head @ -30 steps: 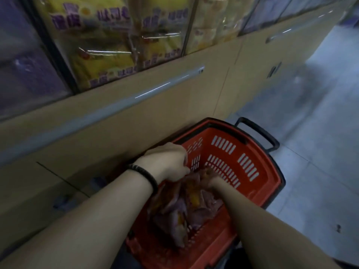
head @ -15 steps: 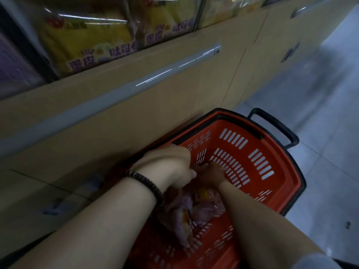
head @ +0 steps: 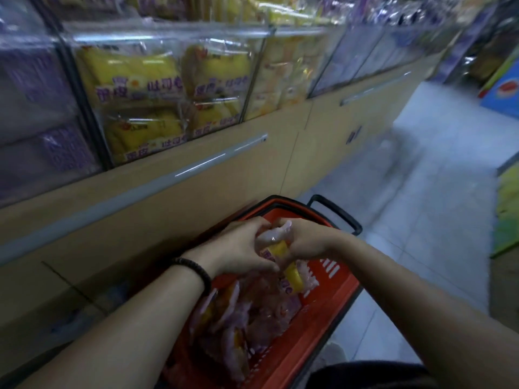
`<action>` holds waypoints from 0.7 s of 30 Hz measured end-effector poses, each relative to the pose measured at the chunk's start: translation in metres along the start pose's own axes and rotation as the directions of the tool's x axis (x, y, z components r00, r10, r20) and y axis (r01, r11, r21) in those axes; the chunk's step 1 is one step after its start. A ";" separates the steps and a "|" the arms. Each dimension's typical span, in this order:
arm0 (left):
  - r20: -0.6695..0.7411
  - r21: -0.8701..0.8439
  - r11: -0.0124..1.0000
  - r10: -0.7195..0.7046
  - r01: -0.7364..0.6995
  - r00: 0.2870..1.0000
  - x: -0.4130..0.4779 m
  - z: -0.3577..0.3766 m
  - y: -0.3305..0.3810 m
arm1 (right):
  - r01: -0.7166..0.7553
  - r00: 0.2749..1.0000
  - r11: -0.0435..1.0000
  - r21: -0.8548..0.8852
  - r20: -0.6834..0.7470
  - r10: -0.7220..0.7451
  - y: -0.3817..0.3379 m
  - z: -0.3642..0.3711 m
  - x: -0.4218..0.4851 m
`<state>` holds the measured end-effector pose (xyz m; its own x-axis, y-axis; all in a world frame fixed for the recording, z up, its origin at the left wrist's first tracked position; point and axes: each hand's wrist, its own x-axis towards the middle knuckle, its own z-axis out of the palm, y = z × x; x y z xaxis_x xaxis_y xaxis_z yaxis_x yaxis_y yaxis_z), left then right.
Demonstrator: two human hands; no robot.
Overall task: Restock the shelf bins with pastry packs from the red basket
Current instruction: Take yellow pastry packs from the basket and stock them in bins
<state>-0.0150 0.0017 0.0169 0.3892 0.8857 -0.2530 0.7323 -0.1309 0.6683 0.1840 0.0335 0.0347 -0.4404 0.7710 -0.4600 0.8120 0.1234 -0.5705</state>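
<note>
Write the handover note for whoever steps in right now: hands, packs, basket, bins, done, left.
The left hand and the right hand together grip one yellow pastry pack, raised over the red basket.
A heap of packs lies in the basket.
The shelf bin above holds matching yellow packs.
Done: one pack picked up. Left: place it in the bin, then shelve the heap.
</note>
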 end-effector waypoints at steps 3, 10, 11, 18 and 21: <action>-0.133 -0.072 0.983 0.157 -0.167 0.979 -0.007 0.006 0.010 | 0.055 0.989 0.993 0.101 -0.141 -0.040 0.004 0.004 -0.033; -0.185 -0.087 0.968 0.215 -0.234 0.959 -0.021 0.006 0.011 | 0.035 0.990 0.843 0.537 -0.136 0.045 0.029 -0.006 -0.070; -0.192 -0.141 0.968 0.178 -0.206 0.965 -0.021 0.003 0.009 | 0.026 0.964 0.851 0.525 -0.240 0.118 0.033 -0.008 -0.072; -0.273 -0.308 0.946 -0.190 0.101 0.943 -0.015 -0.012 -0.003 | 0.236 0.858 0.820 0.521 -0.509 0.076 0.050 -0.024 -0.081; -0.177 -0.670 0.726 -0.362 0.158 0.915 -0.010 -0.013 -0.002 | 0.231 0.874 0.804 0.548 -0.481 0.077 0.045 -0.025 -0.082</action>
<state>-0.0276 -0.0011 0.0265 -0.0079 0.9367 -0.3502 0.2188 0.3433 0.9134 0.2664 -0.0083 0.0640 -0.1381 0.9833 -0.1187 0.3416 -0.0653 -0.9376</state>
